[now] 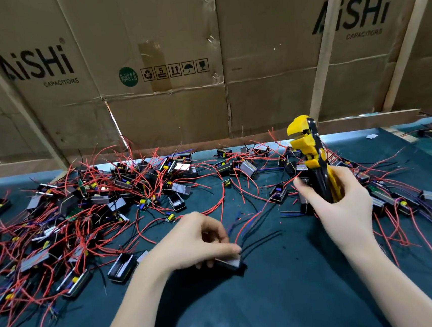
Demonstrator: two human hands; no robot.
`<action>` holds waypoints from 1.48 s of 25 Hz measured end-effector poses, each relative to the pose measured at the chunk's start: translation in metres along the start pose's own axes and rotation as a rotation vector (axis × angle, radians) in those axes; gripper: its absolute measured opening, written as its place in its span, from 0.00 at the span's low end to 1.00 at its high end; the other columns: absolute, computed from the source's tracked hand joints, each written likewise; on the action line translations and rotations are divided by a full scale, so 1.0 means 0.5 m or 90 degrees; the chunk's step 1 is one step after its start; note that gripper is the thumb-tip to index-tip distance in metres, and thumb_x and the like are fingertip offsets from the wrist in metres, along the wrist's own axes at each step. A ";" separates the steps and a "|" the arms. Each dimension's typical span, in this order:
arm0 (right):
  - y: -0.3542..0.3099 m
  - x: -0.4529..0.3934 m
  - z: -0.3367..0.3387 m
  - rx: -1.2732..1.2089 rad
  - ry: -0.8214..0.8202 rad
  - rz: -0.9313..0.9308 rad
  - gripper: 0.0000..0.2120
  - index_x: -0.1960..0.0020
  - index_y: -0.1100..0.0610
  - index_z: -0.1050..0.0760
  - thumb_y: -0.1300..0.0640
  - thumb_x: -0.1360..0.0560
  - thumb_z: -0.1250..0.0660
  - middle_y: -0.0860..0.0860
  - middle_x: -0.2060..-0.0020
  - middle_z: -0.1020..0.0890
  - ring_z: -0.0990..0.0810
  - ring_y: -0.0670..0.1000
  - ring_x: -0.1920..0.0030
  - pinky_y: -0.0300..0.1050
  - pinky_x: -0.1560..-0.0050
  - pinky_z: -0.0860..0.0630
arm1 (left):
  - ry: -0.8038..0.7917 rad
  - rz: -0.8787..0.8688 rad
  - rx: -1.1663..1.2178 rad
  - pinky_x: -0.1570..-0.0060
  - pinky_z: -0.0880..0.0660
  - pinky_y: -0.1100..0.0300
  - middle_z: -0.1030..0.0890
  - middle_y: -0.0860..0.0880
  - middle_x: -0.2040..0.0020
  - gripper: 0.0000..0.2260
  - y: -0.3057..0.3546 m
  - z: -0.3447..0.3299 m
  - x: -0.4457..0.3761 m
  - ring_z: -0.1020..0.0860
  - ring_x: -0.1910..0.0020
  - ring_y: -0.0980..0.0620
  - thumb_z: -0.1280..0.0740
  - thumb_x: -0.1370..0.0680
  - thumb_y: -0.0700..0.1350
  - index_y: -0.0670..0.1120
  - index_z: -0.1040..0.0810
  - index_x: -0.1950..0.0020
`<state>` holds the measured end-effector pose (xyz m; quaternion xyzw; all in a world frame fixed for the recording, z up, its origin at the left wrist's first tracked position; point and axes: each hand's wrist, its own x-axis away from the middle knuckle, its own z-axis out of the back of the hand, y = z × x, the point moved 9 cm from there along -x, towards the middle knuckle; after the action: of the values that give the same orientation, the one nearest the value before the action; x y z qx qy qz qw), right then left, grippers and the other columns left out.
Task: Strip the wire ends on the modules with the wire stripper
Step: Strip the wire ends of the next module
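The wire stripper stands upright in the right hand, grip closed round its handles. The left hand pinches a module low over the worktop, its wires trailing rightward.

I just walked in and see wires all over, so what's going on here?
A person is stripping wire ends. The left hand pins a module to the mat, its wires fanning out toward the right. The right hand holds a yellow stripper upright, not yet on a wire. A pile of modules lies behind.
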<state>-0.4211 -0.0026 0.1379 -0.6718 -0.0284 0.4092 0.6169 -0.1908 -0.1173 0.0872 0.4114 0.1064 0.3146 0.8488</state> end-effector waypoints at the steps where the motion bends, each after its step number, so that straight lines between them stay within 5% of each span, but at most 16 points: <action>1: 0.000 -0.001 0.002 -0.002 0.006 -0.001 0.13 0.53 0.52 0.23 0.51 0.32 0.22 0.40 0.66 0.20 0.25 0.38 0.64 0.28 0.60 0.31 | -0.045 0.008 0.019 0.73 0.28 0.63 0.24 0.53 0.72 0.12 0.000 -0.016 0.003 0.24 0.74 0.54 0.22 0.31 0.52 0.45 0.19 0.59; 3: -0.001 -0.001 0.005 -0.003 0.010 0.002 0.13 0.53 0.52 0.24 0.52 0.32 0.22 0.36 0.67 0.21 0.25 0.37 0.65 0.27 0.61 0.31 | -0.080 -0.003 -0.012 0.70 0.26 0.62 0.22 0.52 0.69 0.13 0.002 -0.031 0.004 0.24 0.72 0.55 0.21 0.32 0.51 0.45 0.18 0.56; 5: -0.005 -0.001 0.006 -0.006 0.014 0.013 0.13 0.53 0.53 0.24 0.52 0.32 0.23 0.35 0.66 0.21 0.25 0.37 0.65 0.27 0.61 0.32 | 0.041 -0.074 -0.060 0.65 0.28 0.63 0.21 0.54 0.65 0.10 0.032 -0.012 -0.005 0.24 0.67 0.59 0.21 0.31 0.50 0.48 0.17 0.56; 7: -0.010 -0.002 0.009 -0.009 0.024 0.024 0.13 0.52 0.52 0.24 0.51 0.31 0.23 0.35 0.65 0.21 0.25 0.37 0.64 0.27 0.60 0.31 | 0.167 -0.194 -0.015 0.56 0.25 0.62 0.18 0.55 0.53 0.11 0.083 -0.002 -0.009 0.20 0.55 0.60 0.24 0.27 0.44 0.49 0.17 0.46; 9: -0.014 -0.001 0.013 -0.015 0.036 0.036 0.14 0.52 0.51 0.24 0.51 0.31 0.22 0.35 0.63 0.20 0.24 0.36 0.63 0.26 0.59 0.31 | 0.123 -0.248 0.076 0.42 0.23 0.58 0.23 0.54 0.32 0.26 0.113 -0.038 -0.017 0.23 0.36 0.56 0.30 0.24 0.35 0.48 0.30 0.27; 11: -0.022 0.000 0.018 -0.009 0.053 0.064 0.14 0.51 0.50 0.24 0.51 0.31 0.22 0.37 0.63 0.20 0.23 0.36 0.61 0.25 0.57 0.32 | 0.074 -0.244 0.060 0.37 0.26 0.60 0.31 0.53 0.26 0.33 0.110 -0.063 -0.020 0.28 0.31 0.59 0.33 0.23 0.33 0.49 0.41 0.21; 15: -0.030 0.001 0.038 0.051 0.104 0.111 0.20 0.47 0.55 0.25 0.47 0.32 0.23 0.49 0.55 0.19 0.20 0.44 0.54 0.33 0.49 0.28 | 0.284 -0.221 -0.037 0.46 0.26 0.61 0.17 0.54 0.43 0.17 0.074 0.049 0.006 0.21 0.43 0.61 0.33 0.23 0.34 0.47 0.21 0.36; 20: -0.045 0.015 -0.004 -0.011 -0.006 0.144 0.16 0.51 0.50 0.27 0.43 0.31 0.26 0.41 0.59 0.21 0.23 0.42 0.58 0.31 0.55 0.29 | 0.689 -0.075 -0.001 0.51 0.23 0.61 0.16 0.55 0.57 0.13 -0.024 0.228 0.106 0.19 0.57 0.60 0.35 0.25 0.31 0.46 0.17 0.52; 23: -0.030 0.029 -0.046 -0.064 -0.111 0.103 0.15 0.53 0.47 0.25 0.41 0.33 0.27 0.48 0.62 0.20 0.22 0.52 0.60 0.42 0.57 0.26 | 0.694 0.070 -0.101 0.51 0.23 0.53 0.17 0.51 0.55 0.08 -0.083 0.246 0.115 0.20 0.57 0.52 0.32 0.26 0.35 0.48 0.18 0.52; 29: -0.009 0.048 -0.087 -0.081 -0.214 0.058 0.21 0.50 0.51 0.24 0.39 0.35 0.26 0.51 0.61 0.21 0.22 0.57 0.58 0.50 0.54 0.26 | 0.706 0.314 -0.319 0.40 0.33 0.42 0.25 0.38 0.35 0.19 -0.160 0.288 0.146 0.32 0.35 0.35 0.33 0.25 0.37 0.39 0.27 0.35; 37: 0.000 0.046 -0.086 -0.080 -0.222 0.032 0.18 0.50 0.51 0.23 0.43 0.34 0.25 0.53 0.60 0.20 0.22 0.59 0.56 0.57 0.50 0.26 | 0.630 0.369 -0.364 0.47 0.28 0.42 0.27 0.37 0.39 0.21 -0.218 0.311 0.143 0.25 0.41 0.34 0.30 0.25 0.40 0.37 0.30 0.34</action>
<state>-0.3806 -0.0247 0.1222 -0.6281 -0.1434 0.5324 0.5491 -0.0179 -0.2215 0.1089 -0.0129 0.2823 0.6999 0.6560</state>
